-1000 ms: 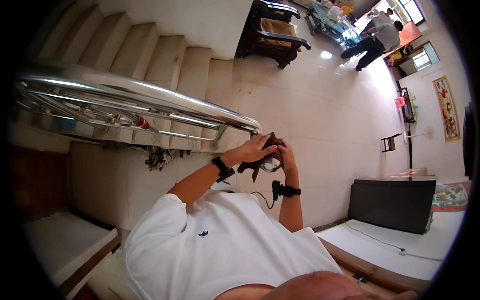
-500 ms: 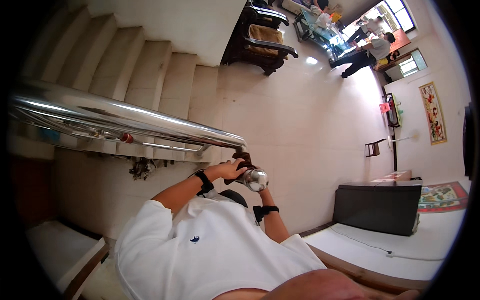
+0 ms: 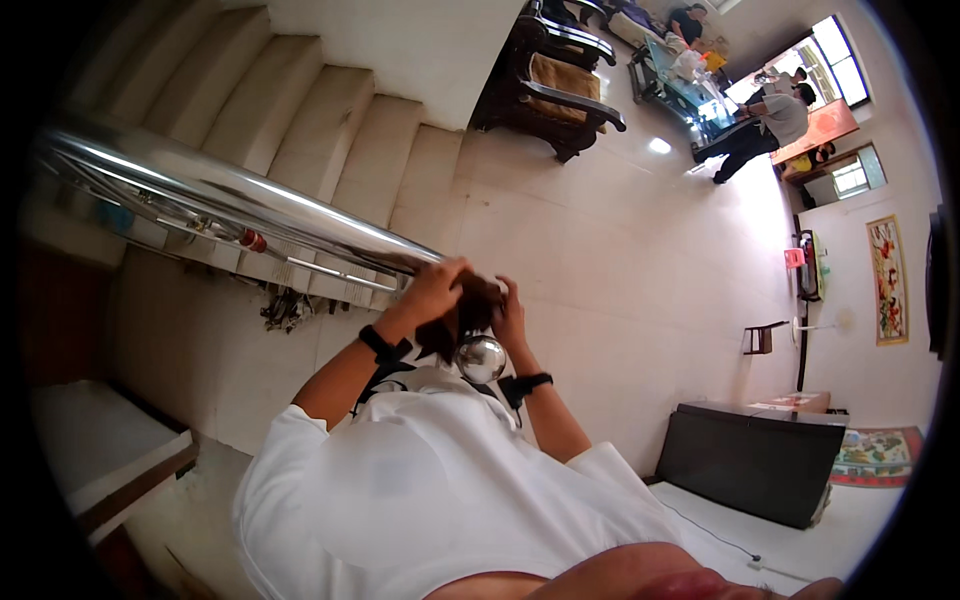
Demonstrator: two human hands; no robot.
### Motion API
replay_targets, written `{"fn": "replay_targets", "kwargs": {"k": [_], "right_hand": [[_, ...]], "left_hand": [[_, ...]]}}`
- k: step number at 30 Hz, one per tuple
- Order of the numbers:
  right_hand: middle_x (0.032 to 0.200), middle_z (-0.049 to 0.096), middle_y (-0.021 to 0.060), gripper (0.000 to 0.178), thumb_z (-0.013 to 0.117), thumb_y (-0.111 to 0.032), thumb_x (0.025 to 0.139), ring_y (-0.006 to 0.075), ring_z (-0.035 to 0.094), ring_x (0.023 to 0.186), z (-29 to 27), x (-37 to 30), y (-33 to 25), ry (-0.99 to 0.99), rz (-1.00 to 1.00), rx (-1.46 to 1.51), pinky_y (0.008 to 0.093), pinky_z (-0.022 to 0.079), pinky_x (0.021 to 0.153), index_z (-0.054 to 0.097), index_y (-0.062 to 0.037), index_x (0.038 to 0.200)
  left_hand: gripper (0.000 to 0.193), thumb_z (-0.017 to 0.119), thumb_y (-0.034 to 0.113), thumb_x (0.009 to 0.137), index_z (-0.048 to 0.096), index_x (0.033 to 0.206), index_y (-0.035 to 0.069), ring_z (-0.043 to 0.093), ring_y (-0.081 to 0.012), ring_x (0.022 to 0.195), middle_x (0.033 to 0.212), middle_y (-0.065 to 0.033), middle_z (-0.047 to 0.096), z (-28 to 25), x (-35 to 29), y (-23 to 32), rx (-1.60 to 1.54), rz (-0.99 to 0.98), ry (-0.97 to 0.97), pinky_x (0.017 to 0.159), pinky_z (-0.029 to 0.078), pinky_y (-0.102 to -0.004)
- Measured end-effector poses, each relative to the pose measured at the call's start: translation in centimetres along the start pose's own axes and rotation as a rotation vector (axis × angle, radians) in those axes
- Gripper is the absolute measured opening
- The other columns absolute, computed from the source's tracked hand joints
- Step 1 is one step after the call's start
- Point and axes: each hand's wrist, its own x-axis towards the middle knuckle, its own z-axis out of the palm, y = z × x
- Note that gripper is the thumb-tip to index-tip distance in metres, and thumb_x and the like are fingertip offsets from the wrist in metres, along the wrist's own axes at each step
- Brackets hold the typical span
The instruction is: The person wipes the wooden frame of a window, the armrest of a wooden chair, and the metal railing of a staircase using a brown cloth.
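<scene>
A thick polished metal handrail point(image 3: 290, 205) slopes from the upper left down toward me. Dark brown cloth point(image 3: 460, 325) is draped over its lower end, beside the shiny round ball point(image 3: 481, 359) on top of the post. My left hand point(image 3: 433, 292) is closed on the cloth's left side, against the end of the rail. On the other side, the fingers of my right hand point(image 3: 510, 318) pinch the cloth's edge. Part of the fingers and the underside of the cloth are hidden. Black bands circle both my wrists.
Stairs point(image 3: 310, 120) rise at the left behind the railing. A dark wooden armchair point(image 3: 560, 85) and a glass table point(image 3: 685, 90) stand farther off, with people near the table. A large dark cabinet-like box point(image 3: 750, 460) is at the right, near a small stool point(image 3: 762, 338).
My left hand has moved left and up onto the rail's end, and my right hand has come up beside the ball. The cloth is spread wider between them. The view has shifted slightly.
</scene>
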Motion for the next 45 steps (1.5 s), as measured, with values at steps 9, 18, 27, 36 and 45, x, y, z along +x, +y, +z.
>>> {"fn": "replay_targets", "kwargs": {"k": [9,18,27,36,45], "right_hand": [[0.121,0.054,0.0253,0.054,0.046,0.004,0.080,0.0419,0.050,0.117,2.8,7.8,-2.9,-0.564,-0.095,-0.151,0.0434,0.041,0.102,0.040,-0.0015,0.134],[0.126,0.051,0.0196,0.063,0.056,-0.002,0.086,0.0307,0.048,0.123,0.3,0.0,5.7,-0.515,0.316,0.242,0.0430,0.037,0.105,0.024,0.0000,0.140],[0.133,0.043,0.0267,0.083,0.072,-0.026,0.081,0.0410,0.043,0.125,1.2,5.8,-0.8,-0.599,-0.288,-0.351,0.0436,0.037,0.106,0.024,0.0012,0.143],[0.099,0.060,0.0333,0.086,0.067,-0.050,0.083,0.0466,0.061,0.093,11.8,14.8,-19.1,-0.949,-0.671,-0.314,0.0478,0.050,0.081,0.030,0.0109,0.131],[0.096,0.066,0.0247,0.084,0.075,-0.051,0.075,0.0392,0.065,0.091,16.6,16.0,-24.7,-0.952,-0.549,-0.091,0.0415,0.052,0.080,0.040,0.0045,0.128]], "left_hand": [[0.018,0.060,0.009,0.079,0.066,0.096,0.008,0.058,-0.0265,0.095,0.100,-0.0081,0.057,-2.7,2.3,-1.0,0.849,0.100,0.222,0.085,0.048,-0.0370],[0.028,0.061,0.007,0.076,0.067,0.103,0.012,0.055,-0.0287,0.105,0.100,-0.0109,0.058,5.7,-0.2,-2.7,0.622,0.275,-0.057,0.096,0.042,-0.0421],[0.025,0.062,0.005,0.073,0.070,0.096,0.013,0.054,-0.0264,0.097,0.094,-0.0054,0.056,-4.7,-3.8,-0.4,0.630,0.255,0.223,0.090,0.040,-0.0427],[0.040,0.059,-0.005,0.071,0.069,0.102,0.019,0.046,-0.0242,0.095,0.095,-0.0041,0.048,-19.7,-4.9,2.1,0.993,0.062,0.968,0.082,0.034,-0.0420],[0.019,0.062,-0.004,0.071,0.057,0.083,0.010,0.056,-0.0238,0.077,0.084,-0.0050,0.052,-28.5,-1.4,2.4,1.147,0.156,1.052,0.063,0.046,-0.0367]]}}
